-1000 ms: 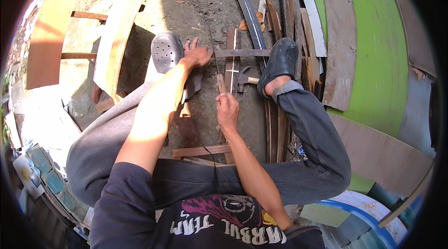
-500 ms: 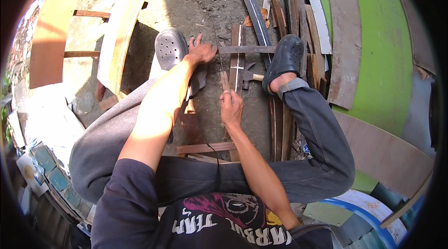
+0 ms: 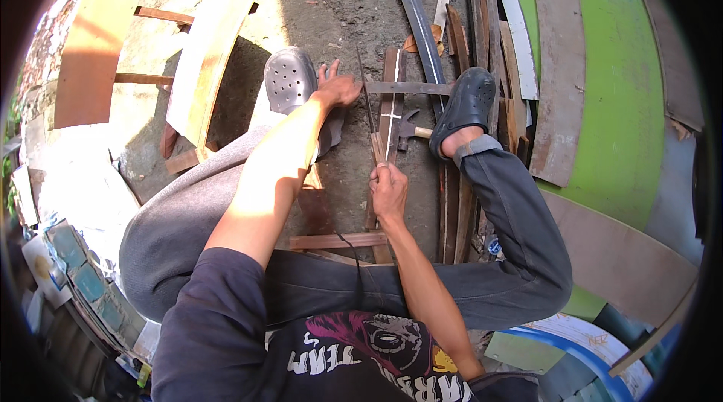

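Note:
My right hand [image 3: 388,190] is closed round the wooden handle of a handsaw [image 3: 369,105], whose thin dark blade is seen nearly edge-on and points away from me. The blade crosses a narrow wooden strip [image 3: 410,89] close to the strip's left end. At that end my left hand [image 3: 340,90] bears down, its thumb side against the strip and its outer fingers spread; the thumb is hidden. The strip lies across a dark board with a white line [image 3: 390,112], and its right end meets my right shoe [image 3: 468,97]. A hammer [image 3: 408,131] lies beside the dark board.
Long wooden strips [image 3: 493,48] are heaped at the right, beside a green panel [image 3: 610,86]. A curved wooden frame [image 3: 215,63] stands at the left. My left shoe [image 3: 290,80] is beside my left hand. A short wooden piece [image 3: 339,240] lies near my legs.
The whole view has shifted slightly. My right hand has drawn the handsaw a little nearer to me, while my left hand stays at the strip's end.

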`<state>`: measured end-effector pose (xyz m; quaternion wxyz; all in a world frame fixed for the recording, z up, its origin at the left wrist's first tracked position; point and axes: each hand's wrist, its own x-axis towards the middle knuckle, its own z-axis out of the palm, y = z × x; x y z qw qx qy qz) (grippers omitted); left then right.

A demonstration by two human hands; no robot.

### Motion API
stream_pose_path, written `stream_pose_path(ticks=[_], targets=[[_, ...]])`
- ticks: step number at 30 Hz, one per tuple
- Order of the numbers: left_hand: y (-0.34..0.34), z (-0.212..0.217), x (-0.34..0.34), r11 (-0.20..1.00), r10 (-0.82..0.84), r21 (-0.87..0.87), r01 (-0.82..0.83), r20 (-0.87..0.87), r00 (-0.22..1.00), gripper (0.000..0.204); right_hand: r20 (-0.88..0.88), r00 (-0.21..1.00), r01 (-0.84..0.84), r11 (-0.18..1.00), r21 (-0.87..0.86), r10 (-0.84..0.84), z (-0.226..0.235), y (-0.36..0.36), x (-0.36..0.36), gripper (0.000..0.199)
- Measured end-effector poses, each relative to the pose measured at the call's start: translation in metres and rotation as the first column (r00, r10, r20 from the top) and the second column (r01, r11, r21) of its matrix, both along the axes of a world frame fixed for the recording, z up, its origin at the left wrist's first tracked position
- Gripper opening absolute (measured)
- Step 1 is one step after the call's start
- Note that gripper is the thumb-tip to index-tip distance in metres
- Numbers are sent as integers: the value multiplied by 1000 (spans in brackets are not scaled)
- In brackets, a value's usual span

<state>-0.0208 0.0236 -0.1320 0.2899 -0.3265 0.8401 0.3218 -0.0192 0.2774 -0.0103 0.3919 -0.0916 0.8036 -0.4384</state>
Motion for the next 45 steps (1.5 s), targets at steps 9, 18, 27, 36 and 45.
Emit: stream_pose_path(ticks=[9, 18, 27, 36, 45], targets=[[3, 2, -3, 999, -46, -20, 46, 7, 999, 64, -38, 999, -15, 1000, -28, 14, -15, -23, -18, 36], [1, -2, 3, 999, -37, -37, 37, -14, 999, 62, -31, 999, -41, 999, 15, 41, -3, -17, -14, 37], [15, 2, 10, 888, -239, -389, 243, 60, 969, 58, -20, 999, -29, 997, 74, 31, 16, 1, 1, 38], [17, 14, 24, 769, -424, -582, 265, -153, 893, 29, -82, 995, -44, 997, 57, 48, 2, -12, -13, 34], [16, 22, 20, 759, -463, -561, 332, -106, 880, 27, -160, 986, -55, 998, 10, 56, 3, -14, 2, 35]])
